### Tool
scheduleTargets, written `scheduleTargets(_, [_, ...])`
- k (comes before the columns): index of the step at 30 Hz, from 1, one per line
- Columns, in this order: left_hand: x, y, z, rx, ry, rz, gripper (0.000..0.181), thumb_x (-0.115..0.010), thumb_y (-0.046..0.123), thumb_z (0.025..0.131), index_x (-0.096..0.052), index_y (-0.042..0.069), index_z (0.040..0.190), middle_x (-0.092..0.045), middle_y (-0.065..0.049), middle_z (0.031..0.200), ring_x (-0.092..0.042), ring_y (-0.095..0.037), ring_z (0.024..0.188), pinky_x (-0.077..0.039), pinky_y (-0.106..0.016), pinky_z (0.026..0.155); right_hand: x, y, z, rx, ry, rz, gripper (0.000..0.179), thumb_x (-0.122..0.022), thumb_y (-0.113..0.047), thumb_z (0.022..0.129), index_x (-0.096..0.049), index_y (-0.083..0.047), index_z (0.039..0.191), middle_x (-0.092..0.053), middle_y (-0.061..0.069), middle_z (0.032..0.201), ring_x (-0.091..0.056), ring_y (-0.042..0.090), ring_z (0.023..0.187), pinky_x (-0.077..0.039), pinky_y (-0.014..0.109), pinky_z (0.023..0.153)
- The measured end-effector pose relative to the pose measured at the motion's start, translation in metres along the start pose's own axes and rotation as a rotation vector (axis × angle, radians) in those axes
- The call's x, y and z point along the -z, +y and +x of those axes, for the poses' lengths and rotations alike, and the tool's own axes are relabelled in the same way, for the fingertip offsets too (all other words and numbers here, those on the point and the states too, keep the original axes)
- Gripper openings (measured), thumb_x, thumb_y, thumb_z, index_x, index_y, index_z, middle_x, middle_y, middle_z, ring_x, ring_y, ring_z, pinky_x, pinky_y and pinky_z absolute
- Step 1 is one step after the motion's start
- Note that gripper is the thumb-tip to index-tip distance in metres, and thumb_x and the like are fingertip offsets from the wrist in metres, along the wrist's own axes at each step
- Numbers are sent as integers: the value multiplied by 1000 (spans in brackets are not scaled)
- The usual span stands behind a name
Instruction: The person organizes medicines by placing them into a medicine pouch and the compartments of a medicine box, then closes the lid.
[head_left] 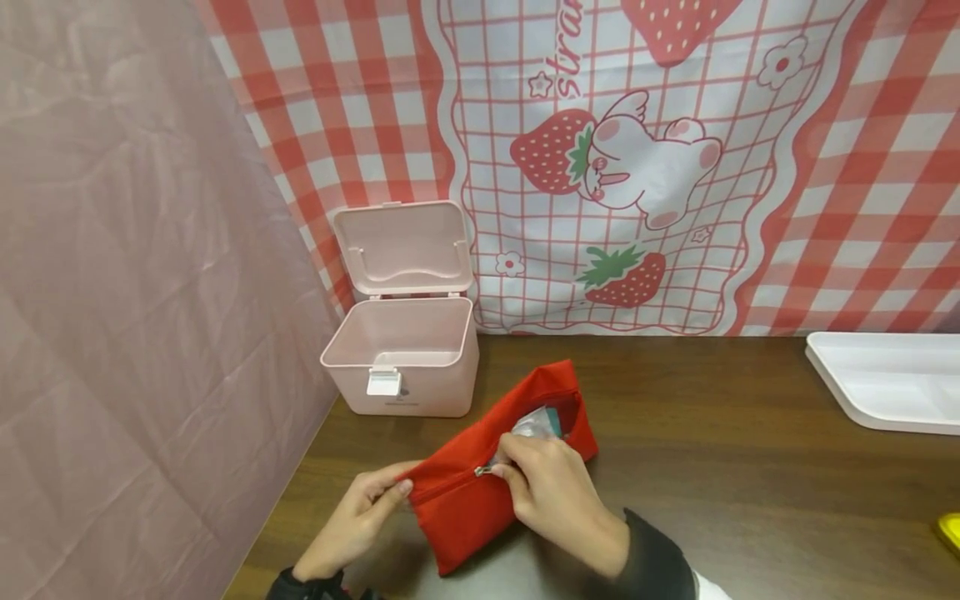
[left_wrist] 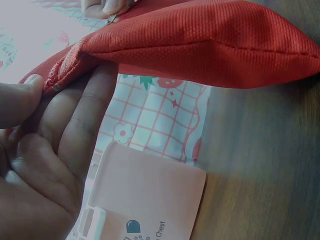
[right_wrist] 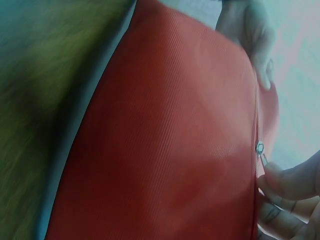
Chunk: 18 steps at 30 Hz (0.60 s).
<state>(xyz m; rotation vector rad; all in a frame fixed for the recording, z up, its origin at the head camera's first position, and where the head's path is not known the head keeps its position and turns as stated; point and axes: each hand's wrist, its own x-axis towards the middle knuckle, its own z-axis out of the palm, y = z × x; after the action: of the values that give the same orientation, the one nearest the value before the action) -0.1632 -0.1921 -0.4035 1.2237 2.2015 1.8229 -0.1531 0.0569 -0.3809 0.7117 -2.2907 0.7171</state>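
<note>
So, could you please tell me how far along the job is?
Done: the pink box is open, the red pouch partly unzipped. In hand: the left hand holds the pouch's end while the right hand pinches the zipper pull. Remaining: possibly the zipper's closed stretch, though the pull's direction is unclear.

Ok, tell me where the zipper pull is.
Low centre in the head view, the zipper pull sits on the red pouch, pinched by the right hand, with the left hand holding the pouch's left end.
</note>
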Motion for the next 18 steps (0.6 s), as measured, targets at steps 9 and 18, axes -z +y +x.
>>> scheduleTargets(9, [0,0,0,7,-3,-18,29,-36,-8,94,-48,-15,120,-62,-20,109,-62,-8,95,-53,-29,77,8,13,-1,50,33,-35,28,-75,-17,71,-48,-19,66,-43,-14,59,-45,0,59,-39,23,62])
scheduleTargets(18, [0,-1,-1,-1,6,-7,29,-37,-8,93,-49,-15,118,-62,-23,106,-62,-8,94,-53,-29,75,13,18,-1,53,46,-8,27,-76,-13,70,-49,-19,67,-44,-16,59,-46,1,61,-44,27,70])
